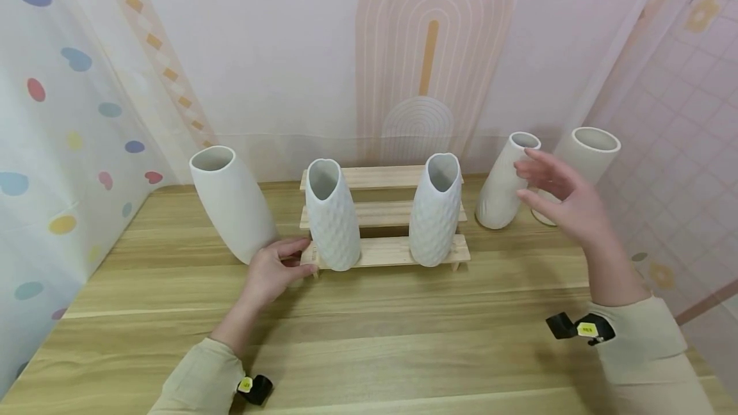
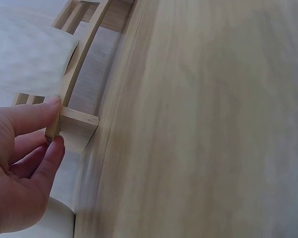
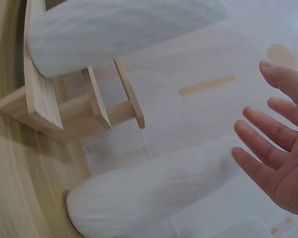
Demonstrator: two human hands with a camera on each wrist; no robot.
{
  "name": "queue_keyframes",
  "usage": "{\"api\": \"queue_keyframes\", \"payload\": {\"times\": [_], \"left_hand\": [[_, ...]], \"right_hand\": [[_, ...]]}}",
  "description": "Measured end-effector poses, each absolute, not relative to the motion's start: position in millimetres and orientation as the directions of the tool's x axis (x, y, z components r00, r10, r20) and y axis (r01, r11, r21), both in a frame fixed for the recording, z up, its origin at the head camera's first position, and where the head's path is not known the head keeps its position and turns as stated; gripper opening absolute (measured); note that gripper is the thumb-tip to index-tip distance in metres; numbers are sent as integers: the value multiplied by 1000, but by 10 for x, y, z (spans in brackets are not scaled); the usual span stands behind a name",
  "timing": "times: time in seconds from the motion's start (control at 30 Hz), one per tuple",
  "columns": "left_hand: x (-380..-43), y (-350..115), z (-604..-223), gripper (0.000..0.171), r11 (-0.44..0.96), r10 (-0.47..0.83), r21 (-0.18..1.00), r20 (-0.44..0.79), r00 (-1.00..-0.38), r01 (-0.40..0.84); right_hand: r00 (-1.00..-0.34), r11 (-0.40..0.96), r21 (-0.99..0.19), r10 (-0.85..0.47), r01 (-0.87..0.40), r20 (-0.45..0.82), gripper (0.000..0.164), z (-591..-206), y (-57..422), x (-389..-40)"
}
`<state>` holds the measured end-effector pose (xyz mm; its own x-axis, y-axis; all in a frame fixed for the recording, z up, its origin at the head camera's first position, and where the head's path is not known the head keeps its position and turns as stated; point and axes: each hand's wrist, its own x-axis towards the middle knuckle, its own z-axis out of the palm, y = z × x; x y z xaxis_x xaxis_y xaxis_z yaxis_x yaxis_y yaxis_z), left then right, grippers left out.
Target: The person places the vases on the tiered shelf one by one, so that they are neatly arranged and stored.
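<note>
A tiered wooden rack [image 1: 383, 252] stands mid-table. My left hand [image 1: 277, 269] pinches the left end of its lowest slat [image 2: 67, 89] between thumb and fingers. On that slat stand two white textured vases with notched rims, one at the left [image 1: 334, 226] and one at the right [image 1: 435, 219]. Over to the right, my right hand [image 1: 567, 197] is raised with fingers spread, holding nothing. It overlaps a slim ribbed white vase [image 1: 498, 187] in the head view; the right wrist view shows the fingers [image 3: 268, 144] apart from that vase [image 3: 154, 193].
A smooth white vase [image 1: 233, 207] stands on the table left of the rack, close to my left hand. A wider white vase [image 1: 594, 152] is at the far right, partly behind my right hand. Patterned curtains [image 1: 277, 50] hang along the wooden table's [image 1: 392, 351] back and sides.
</note>
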<state>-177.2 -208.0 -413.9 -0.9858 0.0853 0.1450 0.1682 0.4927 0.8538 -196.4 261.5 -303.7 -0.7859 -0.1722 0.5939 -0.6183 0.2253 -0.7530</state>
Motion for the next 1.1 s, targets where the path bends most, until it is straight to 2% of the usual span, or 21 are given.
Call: {"api": "queue_keyframes", "payload": {"times": [0.13, 0.37, 0.53, 0.67, 0.83, 0.97, 1.1], "left_hand": [[-1776, -2080, -4135, 50, 499, 87, 849, 148, -985, 172], [-1779, -2081, -4130, 50, 500, 87, 851, 133, -987, 159], [-1777, -2082, -4123, 50, 500, 86, 852, 133, -987, 158], [-1775, -2085, -4120, 50, 503, 84, 850, 132, -988, 157], [-1777, -2088, -4124, 50, 506, 86, 847, 137, -987, 162], [-1776, -2085, -4128, 50, 508, 90, 843, 149, -985, 174], [-1772, -2083, -4126, 51, 503, 93, 844, 160, -983, 185]], "right_hand": [[-782, 233, -747, -136, -623, 609, 63, -2999, 2704, -2004], [-806, 425, -715, -61, -555, 589, 59, -2916, 2838, -2132], [-831, 490, -721, -15, -490, 556, 57, -2872, 2877, -2244], [-878, 541, -735, -14, -410, 479, 62, -2857, 2885, -2327], [-932, 548, -765, -89, -339, 350, 75, -2874, 2909, -2431], [-954, 534, -792, -117, -295, 276, 84, -2887, 2915, -2501], [-958, 522, -804, -126, -284, 257, 86, -2903, 2902, -2556]]}}
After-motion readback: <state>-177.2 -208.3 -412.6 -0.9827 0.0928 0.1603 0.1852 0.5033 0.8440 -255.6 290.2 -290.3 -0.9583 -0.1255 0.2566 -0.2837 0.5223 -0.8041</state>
